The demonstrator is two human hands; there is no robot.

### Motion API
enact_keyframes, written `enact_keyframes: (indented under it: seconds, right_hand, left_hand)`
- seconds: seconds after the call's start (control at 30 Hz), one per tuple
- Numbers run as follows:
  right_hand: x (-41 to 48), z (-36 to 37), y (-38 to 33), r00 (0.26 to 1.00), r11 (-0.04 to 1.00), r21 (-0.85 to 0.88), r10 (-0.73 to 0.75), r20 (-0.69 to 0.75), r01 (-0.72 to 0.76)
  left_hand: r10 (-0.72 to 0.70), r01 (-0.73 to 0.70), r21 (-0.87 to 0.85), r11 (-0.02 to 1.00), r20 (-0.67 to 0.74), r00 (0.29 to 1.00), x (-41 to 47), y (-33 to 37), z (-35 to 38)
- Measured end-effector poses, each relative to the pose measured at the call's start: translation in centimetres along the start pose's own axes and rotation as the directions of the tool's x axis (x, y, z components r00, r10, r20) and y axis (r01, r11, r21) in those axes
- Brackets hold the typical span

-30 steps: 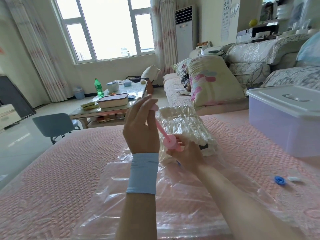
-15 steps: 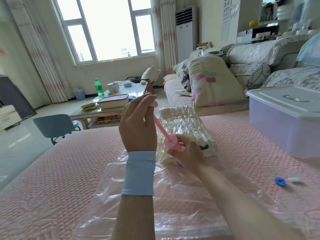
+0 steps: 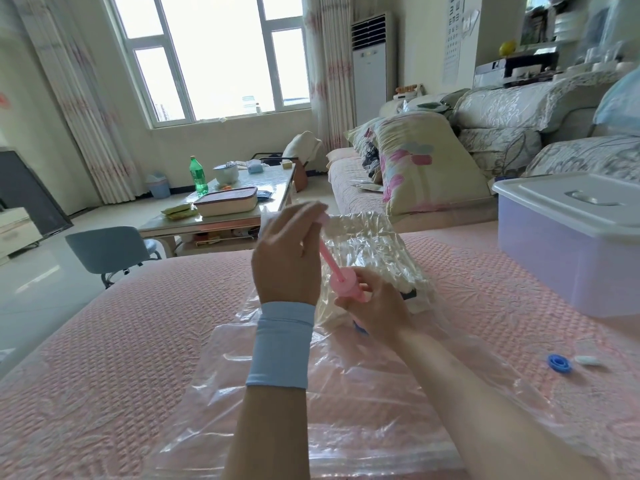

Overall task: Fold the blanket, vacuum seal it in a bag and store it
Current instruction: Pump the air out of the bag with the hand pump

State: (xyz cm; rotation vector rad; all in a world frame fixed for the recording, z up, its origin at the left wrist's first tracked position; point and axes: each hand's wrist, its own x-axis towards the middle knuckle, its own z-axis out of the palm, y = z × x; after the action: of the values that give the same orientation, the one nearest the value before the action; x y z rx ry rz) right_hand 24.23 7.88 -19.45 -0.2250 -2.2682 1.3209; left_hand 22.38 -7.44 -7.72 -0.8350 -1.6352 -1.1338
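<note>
While left fingers pinch its rod, right fingers grip the cylindrical pink pump.

One pump — one bag

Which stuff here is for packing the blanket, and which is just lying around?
For the job: pump, held by left hand and right hand; bag; blanket; box; cap.
Lying about: bottle, chair, pillow.
</note>
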Motion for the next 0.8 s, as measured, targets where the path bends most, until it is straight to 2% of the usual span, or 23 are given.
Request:
enact_keyframes:
  seconds: [0.07,0.1,0.17,0.2,0.23,0.3,0.4,0.47,0.5,0.6,0.63,0.73,0.8]
  right_hand:
    - [-0.1,0.1,0.0,1.0,1.0,-0.008,-0.003,0.003,0.003]
    - [-0.1,0.1,0.0,1.0,1.0,-0.008,-0.005,-0.003,0.005]
    - [-0.2,0.1,-0.3,1.0,1.0,-0.014,0.001,-0.017,-0.001]
    - [-0.2,0.1,-0.4,1.0,1.0,-0.012,0.009,-0.026,-0.009]
    - [-0.1,0.1,-0.4,0.999,1.0,-0.004,0.018,-0.032,-0.018]
    - [-0.1,-0.1,-0.6,0.999,1.0,0.011,0.021,-0.025,-0.021]
    - [-0.4,-0.7,-0.6,1.0,1.0,0.025,0.004,0.009,-0.004]
    - [-0.6,-1.3,-0.8,0.998,1.0,-0.005,0.015,0.057,-0.015]
    - [-0.6,-1.7,-1.0,0.993,0.999,-0.023,0.031,0.11,-0.028]
    - [-0.1,-3.3,-1.4,0.939,0.995,-0.076,0.093,0.332,-0.072]
    - [0.3,-3.8,-1.4,0.926,0.992,-0.087,0.118,0.36,-0.092]
    - [2.2,-5.0,-1.2,0.944,0.968,-0.235,0.156,0.29,-0.087]
    - [3.9,-5.1,-1.1,0.956,0.936,-0.347,0.157,0.246,-0.064]
  left_hand:
    - [-0.008,0.004,-0.029,1.0,-0.134,0.991,0.3,0.1,0.1]
    - [-0.011,0.009,-0.008,1.0,-0.157,0.988,-0.1,0.0,0.5]
    - [-0.041,0.043,0.031,0.999,-0.061,0.997,-1.7,-0.7,1.8]
    - [-0.094,0.092,0.028,0.995,0.071,0.993,-2.8,-1.1,2.4]
    - [-0.16,0.158,0.028,0.987,0.233,0.959,-3.8,-1.4,3.0]
    - [-0.268,0.275,0.063,0.96,0.507,0.82,-4.9,-1.7,3.3]
    - [-0.336,0.417,0.052,0.907,0.685,0.646,-3.8,-1.7,2.4]
    - [-0.375,0.553,0.014,0.833,0.749,0.546,-2.7,-2.0,1.4]
    - [-0.387,0.603,-0.009,0.797,0.759,0.523,-2.2,-2.3,1.1]
    - [-0.447,0.706,-0.056,0.706,0.738,0.505,-0.8,-3.2,0.5]
    - [-0.471,0.742,-0.063,0.668,0.736,0.486,-0.3,-3.7,0.6]
    - [-0.509,0.798,-0.013,0.602,0.765,0.396,1.2,-5.8,1.8]
    - [-0.52,0.78,0.082,0.621,0.787,0.331,1.4,-7.4,3.5]
